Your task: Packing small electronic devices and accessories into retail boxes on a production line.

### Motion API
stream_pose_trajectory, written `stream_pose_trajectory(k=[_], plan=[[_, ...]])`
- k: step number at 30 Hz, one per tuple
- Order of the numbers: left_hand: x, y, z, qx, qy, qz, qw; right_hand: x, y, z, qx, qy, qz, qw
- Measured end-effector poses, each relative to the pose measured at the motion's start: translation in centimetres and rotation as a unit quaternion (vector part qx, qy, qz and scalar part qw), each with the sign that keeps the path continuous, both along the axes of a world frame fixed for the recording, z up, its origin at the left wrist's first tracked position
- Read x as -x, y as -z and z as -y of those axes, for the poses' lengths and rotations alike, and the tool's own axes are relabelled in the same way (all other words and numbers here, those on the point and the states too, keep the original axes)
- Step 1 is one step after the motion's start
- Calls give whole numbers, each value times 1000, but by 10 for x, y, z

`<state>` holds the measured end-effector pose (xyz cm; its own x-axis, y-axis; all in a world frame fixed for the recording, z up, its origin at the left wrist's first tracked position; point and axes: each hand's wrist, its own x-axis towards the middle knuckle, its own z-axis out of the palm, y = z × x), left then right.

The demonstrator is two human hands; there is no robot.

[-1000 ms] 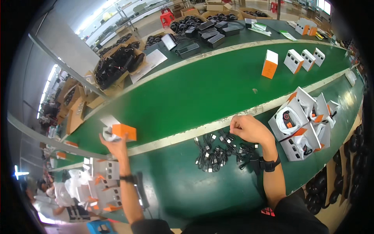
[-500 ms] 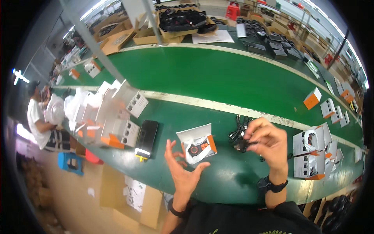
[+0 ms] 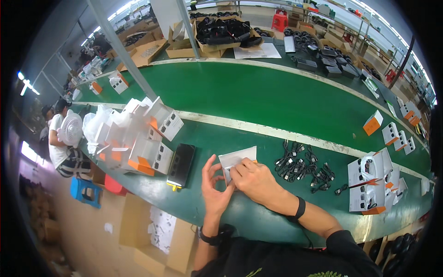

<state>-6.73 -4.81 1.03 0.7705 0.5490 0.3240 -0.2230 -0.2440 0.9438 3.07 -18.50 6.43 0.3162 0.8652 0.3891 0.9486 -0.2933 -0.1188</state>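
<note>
A small white and orange box (image 3: 235, 156) stands on the green table in front of me with its white lid flap raised. My left hand (image 3: 215, 188) curls round the box's left side, thumb at the near corner. Over the box's opening lies my right hand (image 3: 253, 181), fingers bent together and pointing into it. Whatever those fingers hold is hidden, and so are the box's contents. Right of the hands lies a heap of black cables (image 3: 295, 162), with a looser bunch of cables (image 3: 322, 177) beside it.
To the left are a black rectangular device (image 3: 181, 165) and a pile of open white boxes (image 3: 159, 157). More boxes (image 3: 357, 187) stand at the right, with orange-handled scissors (image 3: 369, 182) on them. A green belt (image 3: 267, 99) runs behind. An open carton (image 3: 131, 226) sits below the table's edge.
My right hand has moved left from the cable heap to the box and now covers its opening. My left hand, spread beside the box before, has closed in round its side.
</note>
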Motion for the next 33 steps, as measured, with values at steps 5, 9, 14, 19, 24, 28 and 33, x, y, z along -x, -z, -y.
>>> stream_pose_trajectory(k=[5, 9, 14, 19, 24, 28, 33], plan=[[5, 7, -14, 152, 77, 66, 983, -1, -25, 9, 45, -19, 73, 996], [-13, -2, -11, 171, 54, -23, 984, 0, -3, 30, -163, 6, -53, 985], [-19, 3, -22, 127, 104, -50, 985, 5, 20, 48, -175, 0, -141, 975], [-9, -28, -24, -259, 166, 37, 951, -9, 29, 77, -247, -20, -221, 943], [-2, -16, -17, -315, 107, 36, 942, -14, 13, 74, -277, 18, -239, 930], [-3, -12, -20, -282, 99, 35, 954, -25, 24, 69, -227, -56, -160, 959], [7, -28, -24, -353, 149, -19, 923, -30, 13, 78, -121, -52, -160, 978]])
